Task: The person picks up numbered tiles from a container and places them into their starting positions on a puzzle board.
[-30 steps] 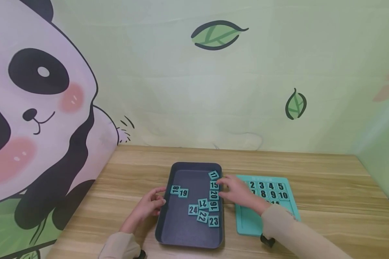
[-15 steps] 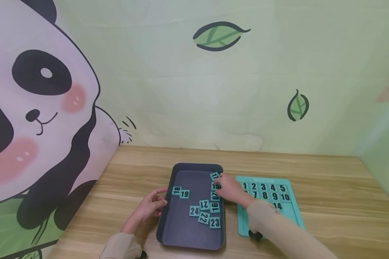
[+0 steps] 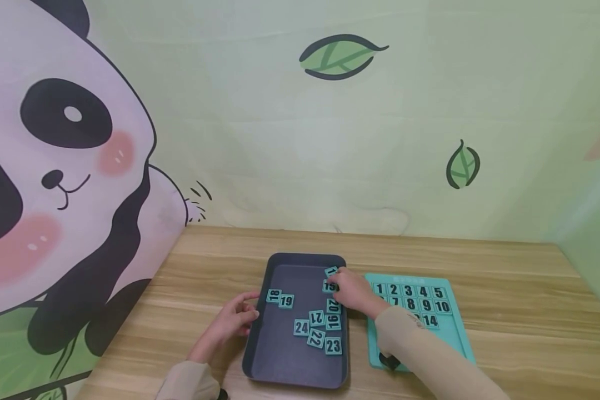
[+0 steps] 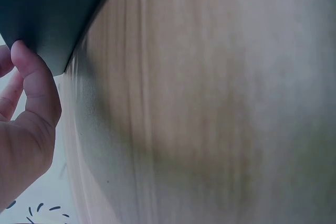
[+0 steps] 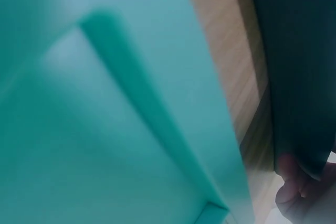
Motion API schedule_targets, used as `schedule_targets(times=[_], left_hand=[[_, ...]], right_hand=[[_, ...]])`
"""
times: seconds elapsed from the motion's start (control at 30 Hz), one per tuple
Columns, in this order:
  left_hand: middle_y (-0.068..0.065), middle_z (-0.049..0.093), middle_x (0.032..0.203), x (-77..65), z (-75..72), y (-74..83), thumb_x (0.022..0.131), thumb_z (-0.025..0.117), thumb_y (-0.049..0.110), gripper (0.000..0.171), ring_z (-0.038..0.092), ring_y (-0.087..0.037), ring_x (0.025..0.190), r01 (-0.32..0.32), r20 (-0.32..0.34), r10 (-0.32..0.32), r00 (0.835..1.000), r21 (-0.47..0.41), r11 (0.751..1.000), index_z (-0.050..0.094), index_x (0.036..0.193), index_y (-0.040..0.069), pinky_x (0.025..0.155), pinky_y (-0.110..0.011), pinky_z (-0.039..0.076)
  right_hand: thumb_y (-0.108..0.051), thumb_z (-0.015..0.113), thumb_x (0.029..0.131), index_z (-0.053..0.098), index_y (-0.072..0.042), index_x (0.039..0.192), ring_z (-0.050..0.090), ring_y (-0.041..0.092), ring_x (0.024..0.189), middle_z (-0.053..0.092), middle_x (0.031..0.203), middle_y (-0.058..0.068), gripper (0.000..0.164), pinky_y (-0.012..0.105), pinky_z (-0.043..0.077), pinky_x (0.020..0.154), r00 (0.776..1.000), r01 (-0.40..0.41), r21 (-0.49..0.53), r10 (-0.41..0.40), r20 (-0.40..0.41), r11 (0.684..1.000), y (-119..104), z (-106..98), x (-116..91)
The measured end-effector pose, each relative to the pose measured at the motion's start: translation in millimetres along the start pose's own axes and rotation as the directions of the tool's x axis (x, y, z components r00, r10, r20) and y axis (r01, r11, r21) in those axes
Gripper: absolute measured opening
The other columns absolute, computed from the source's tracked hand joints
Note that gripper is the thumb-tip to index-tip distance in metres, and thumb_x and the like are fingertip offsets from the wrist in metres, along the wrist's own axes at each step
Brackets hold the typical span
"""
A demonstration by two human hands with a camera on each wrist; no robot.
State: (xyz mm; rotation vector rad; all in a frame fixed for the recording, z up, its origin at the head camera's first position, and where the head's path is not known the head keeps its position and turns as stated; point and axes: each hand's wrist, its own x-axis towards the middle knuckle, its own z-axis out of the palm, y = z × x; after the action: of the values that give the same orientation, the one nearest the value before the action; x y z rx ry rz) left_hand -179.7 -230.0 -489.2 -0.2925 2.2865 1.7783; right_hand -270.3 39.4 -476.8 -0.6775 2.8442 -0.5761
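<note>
My right hand point(image 3: 355, 291) reaches over the right rim of a dark tray point(image 3: 275, 353) and pinches the number tile 15 point(image 3: 328, 286), partly covered by the fingers. Just above it, tile 17 point(image 3: 331, 271) is half hidden. Tile 20 point(image 3: 334, 305) lies right below the hand. My left hand point(image 3: 230, 319) rests at the tray's left side with loosely bent fingers. In the left wrist view its thumb point(image 4: 37, 82) lies against the tray's outer wall point(image 4: 52, 19). The right wrist view shows the right fingers point(image 5: 291, 190) at the tray's edge.
Tiles 18 point(image 3: 274, 295) and 19 point(image 3: 286, 301) lie at the tray's left, several more at lower right. A turquoise board point(image 3: 450, 339) stands right of the tray, its upper rows filled with numbered tiles, partly under the right sleeve. A printed wall rises behind the table.
My right hand has moved left from the tray's rim and taken hold of tile 15, which has shifted slightly left, away from tile 20. The left hand stays by the tray.
</note>
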Motion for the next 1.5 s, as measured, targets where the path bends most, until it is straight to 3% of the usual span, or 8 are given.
schedule_targets(times=[0.27, 0.57, 0.8, 1.03, 1.3, 1.5], left_hand=[[-0.007, 0.048, 0.086, 1.2, 0.5, 0.0, 0.083, 0.052, 0.003, 0.044, 0.051, -0.017, 0.071, 0.006, -0.007, -0.006, 1.000, -0.007, 1.000, 0.045, 0.126, 0.010, 0.056, -0.028, 0.046], [-0.007, 0.048, 0.086, -0.2, 0.6, -0.1, 0.083, 0.051, 0.003, 0.044, 0.051, -0.017, 0.071, 0.002, -0.006, -0.002, 1.000, -0.010, 1.000, 0.044, 0.126, 0.008, 0.056, -0.028, 0.045], [-0.008, 0.047, 0.087, 0.3, 0.0, -1.7, 0.083, 0.052, 0.003, 0.044, 0.051, -0.017, 0.071, -0.006, -0.007, 0.006, 1.000, -0.007, 1.000, 0.045, 0.126, 0.008, 0.056, -0.028, 0.046], [-0.007, 0.048, 0.085, 1.6, 0.7, -2.8, 0.082, 0.052, 0.003, 0.044, 0.051, -0.017, 0.069, -0.005, -0.012, 0.005, 1.000, -0.020, 1.000, 0.045, 0.125, 0.009, 0.055, -0.027, 0.045], [-0.006, 0.048, 0.085, 1.3, 2.1, -1.9, 0.082, 0.052, 0.003, 0.045, 0.050, -0.016, 0.069, 0.003, -0.014, -0.003, 1.000, -0.023, 1.000, 0.045, 0.125, 0.009, 0.055, -0.027, 0.044], [-0.007, 0.047, 0.085, 0.5, 1.4, -1.3, 0.082, 0.052, 0.003, 0.045, 0.050, -0.016, 0.069, -0.004, -0.008, 0.004, 1.000, -0.031, 1.000, 0.045, 0.126, 0.008, 0.055, -0.027, 0.044]], right_hand=[[-0.019, 0.067, 0.074, 0.065, -0.013, 0.099, 0.056, 0.017, 0.085, 0.059, 0.096, 0.004, 0.025, 0.033, 0.047, 0.072, 1.000, 0.013, 0.044, -0.013, -0.011, 0.999, -0.6, 0.8, 2.2], [-0.019, 0.067, 0.073, 0.064, -0.012, 0.093, 0.048, 0.012, 0.067, 0.057, 0.079, -0.001, 0.021, 0.025, 0.040, 0.057, 1.000, 0.003, 0.067, -0.001, -0.024, 0.998, 2.3, 3.7, 6.3], [-0.034, 0.069, 0.072, 0.063, -0.013, 0.090, 0.051, 0.011, 0.068, 0.061, 0.083, -0.001, 0.028, 0.025, 0.041, 0.058, 0.999, -0.051, 0.061, 0.051, 0.012, 0.997, 0.1, 3.0, 10.3], [-0.028, 0.069, 0.072, 0.060, -0.013, 0.086, 0.049, 0.012, 0.065, 0.059, 0.082, -0.001, 0.023, 0.025, 0.040, 0.055, 0.997, -0.083, 0.089, 0.082, 0.008, 0.993, -1.5, 2.5, 11.2], [-0.024, 0.068, 0.070, 0.063, -0.009, 0.103, 0.052, 0.013, 0.071, 0.059, 0.091, 0.004, 0.036, 0.027, 0.044, 0.060, 0.998, -0.036, 0.077, 0.039, -0.048, 0.996, 0.4, -1.2, 3.6], [-0.019, 0.065, 0.072, 0.063, -0.009, 0.107, 0.049, 0.012, 0.070, 0.054, 0.086, 0.001, 0.037, 0.022, 0.041, 0.055, 0.998, 0.021, 0.156, -0.011, -0.061, 0.988, 3.4, -14.8, -11.3]])
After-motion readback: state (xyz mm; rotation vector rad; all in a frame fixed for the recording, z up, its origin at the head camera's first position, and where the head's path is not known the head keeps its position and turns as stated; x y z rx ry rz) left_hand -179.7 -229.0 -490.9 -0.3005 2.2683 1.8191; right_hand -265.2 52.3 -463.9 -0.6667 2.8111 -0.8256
